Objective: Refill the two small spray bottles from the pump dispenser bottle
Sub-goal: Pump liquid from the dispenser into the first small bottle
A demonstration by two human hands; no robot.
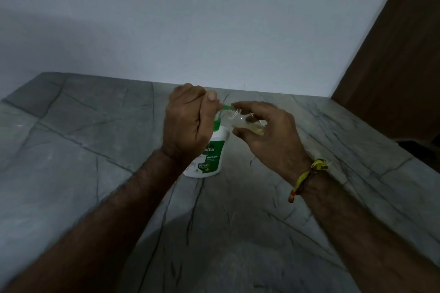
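Observation:
A white pump dispenser bottle [212, 157] with a green label and green pump head stands upright on the grey stone counter [95, 150]. My left hand [185, 123] is curled over the pump head, thumb up, and hides most of it. My right hand [269, 131] holds a small clear spray bottle [245, 122], tilted on its side, its open threaded neck touching the green pump nozzle [226, 108]. A little yellowish liquid lies inside the small bottle. Its cap and a second small bottle are not in view.
The grey veined counter runs back to a pale wall [214, 19]. A brown wooden panel [400, 54] stands at the right. A yellow thread band [307, 176] is tied round my right wrist.

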